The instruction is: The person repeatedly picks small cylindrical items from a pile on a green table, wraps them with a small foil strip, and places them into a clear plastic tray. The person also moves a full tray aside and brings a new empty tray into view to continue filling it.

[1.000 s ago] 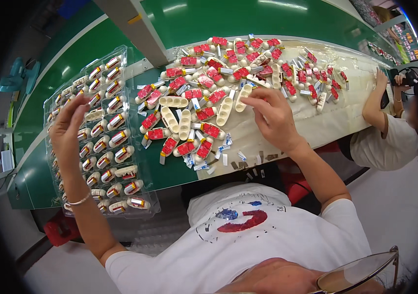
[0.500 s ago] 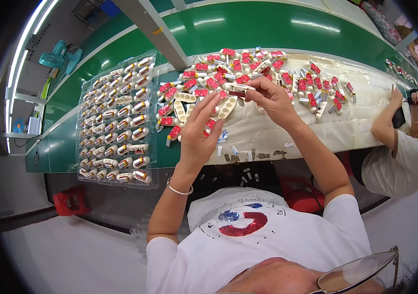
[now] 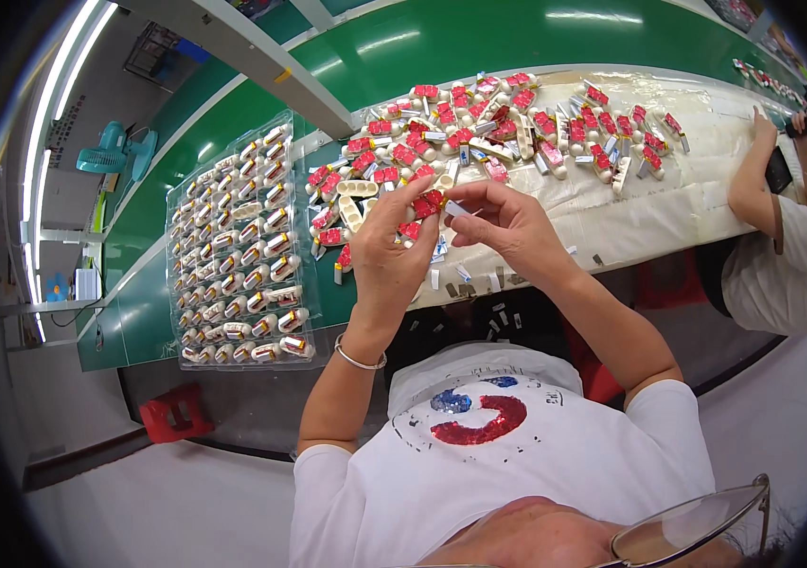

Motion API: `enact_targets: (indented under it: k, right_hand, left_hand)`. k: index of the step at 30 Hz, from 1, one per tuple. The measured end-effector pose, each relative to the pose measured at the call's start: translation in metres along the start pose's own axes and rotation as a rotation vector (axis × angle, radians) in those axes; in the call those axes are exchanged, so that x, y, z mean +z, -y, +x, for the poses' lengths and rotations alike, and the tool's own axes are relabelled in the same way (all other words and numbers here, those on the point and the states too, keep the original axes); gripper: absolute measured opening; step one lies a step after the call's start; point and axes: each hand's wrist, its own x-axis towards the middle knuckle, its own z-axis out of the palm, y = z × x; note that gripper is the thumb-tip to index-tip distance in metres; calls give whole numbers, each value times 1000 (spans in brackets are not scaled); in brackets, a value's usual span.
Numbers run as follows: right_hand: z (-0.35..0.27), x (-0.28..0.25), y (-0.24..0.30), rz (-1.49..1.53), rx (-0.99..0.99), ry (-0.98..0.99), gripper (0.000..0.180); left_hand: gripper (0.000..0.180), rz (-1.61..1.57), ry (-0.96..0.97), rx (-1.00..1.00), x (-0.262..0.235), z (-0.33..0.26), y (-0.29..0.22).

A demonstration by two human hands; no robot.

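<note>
My left hand (image 3: 392, 251) is closed on a small white oblong piece with a red label (image 3: 430, 203). The fingers hide part of its body. At the right end of this piece, my right hand (image 3: 509, 232) pinches a short white strip (image 3: 457, 209) between thumb and forefinger. Whether the strip is still joined to the piece I cannot tell. Just beyond my hands lies a heap of similar red-labelled pieces (image 3: 422, 142), many with white tabs. Among them are white pieces with a row of round hollows (image 3: 356, 188).
To the left, a clear plastic tray (image 3: 307, 293) holds rows of white pieces. Small strips (image 3: 463, 275) lie along the near table edge. A metal post (image 3: 252, 57) rises behind the tray. At the right, a co-worker's arm (image 3: 753, 175) rests on the covered table.
My left hand now holds a red-labelled piece, and my right hand has come lower to pinch a strip at its end. The pale piece in my right hand has gone from it. The view has shifted.
</note>
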Motion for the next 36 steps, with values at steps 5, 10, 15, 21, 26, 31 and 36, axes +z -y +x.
enact_targets:
  k: [5,10,15,21,26,31,36]
  right_hand:
    - [2,0,8,-138,-68,0,22]
    - [9,7,13,-104,27,76,18]
    - [13,21,15,-344,-130,88,12]
    - [15,30,28,-1188,-699,89,7]
    - [13,26,32,-1274,-611,152,8]
    - [14,24,26,-1241,-607,112,7]
    - [12,24,27,-1206,-638,74,7]
  left_hand:
    - [34,-491,235,-296,-14,-8,16]
    - [30,-904,254,-565,-25,-14,19]
    - [17,-799,137,-589,-31,-20,21]
    - [18,-854,110,-725,-29,-18,27]
    - [18,-879,124,-722,-23,-16,28]
    - [18,-842,80,-641,-19,-16,27]
    - [17,-800,72,-607,-22,-16,21]
